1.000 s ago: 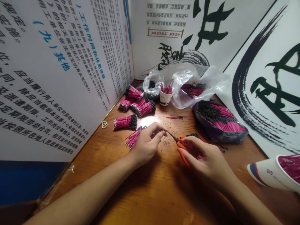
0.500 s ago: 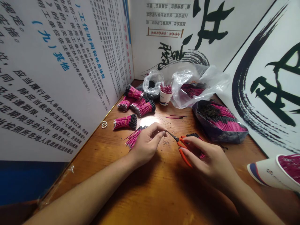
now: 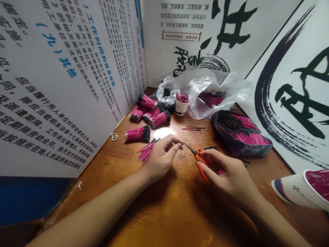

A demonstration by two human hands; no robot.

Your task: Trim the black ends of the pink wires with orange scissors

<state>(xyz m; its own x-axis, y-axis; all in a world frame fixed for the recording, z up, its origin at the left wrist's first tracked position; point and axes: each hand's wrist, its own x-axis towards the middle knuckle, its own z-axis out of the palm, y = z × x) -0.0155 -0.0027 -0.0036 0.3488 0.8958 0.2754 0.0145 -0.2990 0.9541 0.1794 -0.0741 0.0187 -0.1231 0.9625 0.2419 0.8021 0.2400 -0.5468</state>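
Scissors (image 3: 197, 153) with orange handles, held just above the table (image 3: 159, 212) near its middle, dark blades pointing left and slightly up. Right hand (image 3: 226, 171) grips the handles, fingers and thumb wrapped on them. Left hand (image 3: 161, 154) has thumb and forefinger pinched together right at the blade tips; what sits between them is too small to make out. Dark crumbs (image 3: 182, 157) scattered on the table below the blades. Loose pink wires (image 3: 144, 151) with black ends lie beside and partly behind the left hand; more pink wires (image 3: 220, 171) partly hidden behind the right. Banded bundle (image 3: 137, 134) lies behind the loose ones, stacked bundles (image 3: 157, 117) further back. Few single wires (image 3: 192, 129) flat on the table, centre back. Paper cup (image 3: 182, 110) of wires upright at the rear, clear plastic bag (image 3: 203, 111) next to it on the right. Dark bag (image 3: 246, 151) full of wires, open, right rear. Second cup (image 3: 288, 192) tilted at right edge, pink wires inside. White bands (image 3: 114, 137) near left panel (image 3: 51, 85).
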